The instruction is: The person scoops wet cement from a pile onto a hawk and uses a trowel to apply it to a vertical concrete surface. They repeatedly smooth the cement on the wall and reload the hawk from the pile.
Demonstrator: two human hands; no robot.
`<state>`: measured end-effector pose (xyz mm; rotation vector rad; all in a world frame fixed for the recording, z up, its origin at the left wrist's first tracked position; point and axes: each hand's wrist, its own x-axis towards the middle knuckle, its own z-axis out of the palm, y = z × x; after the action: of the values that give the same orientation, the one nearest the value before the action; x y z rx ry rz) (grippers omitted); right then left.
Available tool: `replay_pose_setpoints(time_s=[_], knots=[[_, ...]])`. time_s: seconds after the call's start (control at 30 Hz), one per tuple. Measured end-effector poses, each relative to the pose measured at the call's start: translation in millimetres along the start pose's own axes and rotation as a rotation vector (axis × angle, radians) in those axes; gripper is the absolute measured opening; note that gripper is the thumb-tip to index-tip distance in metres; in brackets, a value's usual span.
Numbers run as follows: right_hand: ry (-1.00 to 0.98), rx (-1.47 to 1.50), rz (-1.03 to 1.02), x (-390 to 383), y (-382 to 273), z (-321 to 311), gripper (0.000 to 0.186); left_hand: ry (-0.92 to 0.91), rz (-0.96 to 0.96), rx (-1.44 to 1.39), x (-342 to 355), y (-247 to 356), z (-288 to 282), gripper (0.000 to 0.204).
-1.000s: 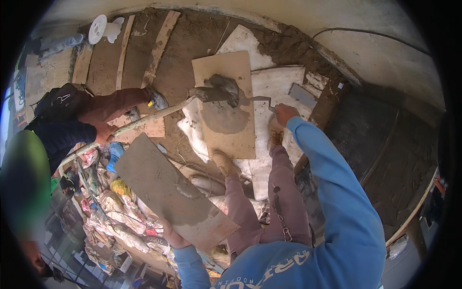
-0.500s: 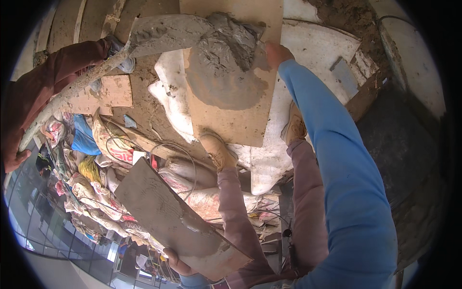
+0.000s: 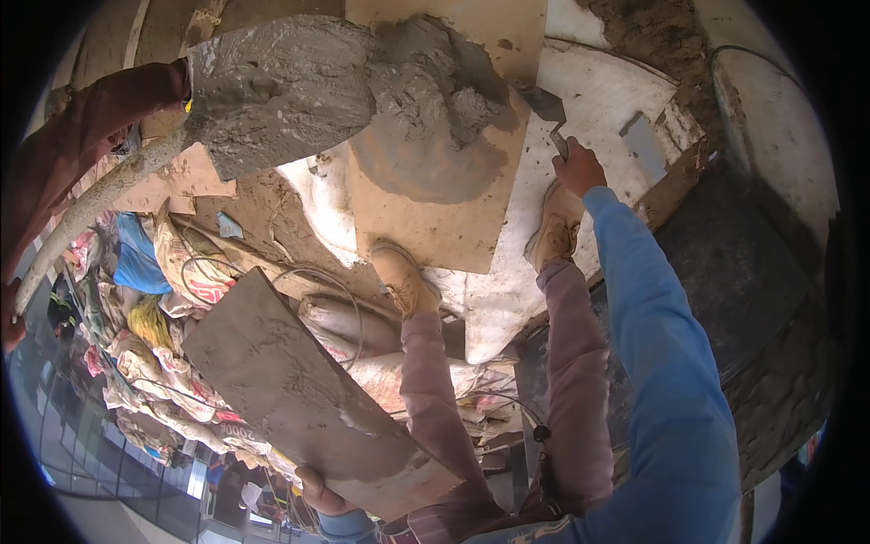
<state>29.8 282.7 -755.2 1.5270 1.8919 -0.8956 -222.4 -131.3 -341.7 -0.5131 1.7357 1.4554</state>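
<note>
Both hands are gripping: the right hand (image 3: 580, 170) is closing its fingers round the handle of a grey, mortar-smeared metal trowel (image 3: 544, 102), while the left hand (image 3: 319, 494) is clasping the lower left edge of a flat, rectangular board coated in grey mortar (image 3: 308, 390). A wet, lumpy grey mortar mound (image 3: 435, 86) is lying ahead of both hands, just left of the right one, which is clearly sitting nearer to it; the left hand is staying well apart, low in the view. The trowel's blade is pointing leftward and away from the person, toward the mound's right edge; whether it is touching the mortar, I cannot tell. The held board's long axis is running from upper left to lower right.

Beneath the mound, a light brown, rectangular flat panel (image 3: 449, 243) is lying over whitish, dirt-stained sheeting (image 3: 589, 100). From the left, a mortar-caked shovel with a pale, round wooden pole (image 3: 272, 91) is meeting the mound, and a co-worker's hand (image 3: 11, 317) is showing beside the pole's lower end. Two tan lace-up boots (image 3: 405, 279) are standing nearer the person.

Counting, one trowel, one mound, one shovel, one held board and one brown panel are showing.
</note>
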Motion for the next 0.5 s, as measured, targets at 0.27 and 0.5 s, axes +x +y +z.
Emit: replay_pose_setpoints(time_s=[0.27, 0.5], knots=[[-0.327, 0.728, -0.087, 40, -96, 97, 0.030, 0.163, -0.046, -0.142, -8, -37, -27, 0.069], [-0.603, 0.922, -0.074, -19, -107, 19, 0.011, 0.043, -0.090, -0.188, -5, -28, -31, 0.067]])
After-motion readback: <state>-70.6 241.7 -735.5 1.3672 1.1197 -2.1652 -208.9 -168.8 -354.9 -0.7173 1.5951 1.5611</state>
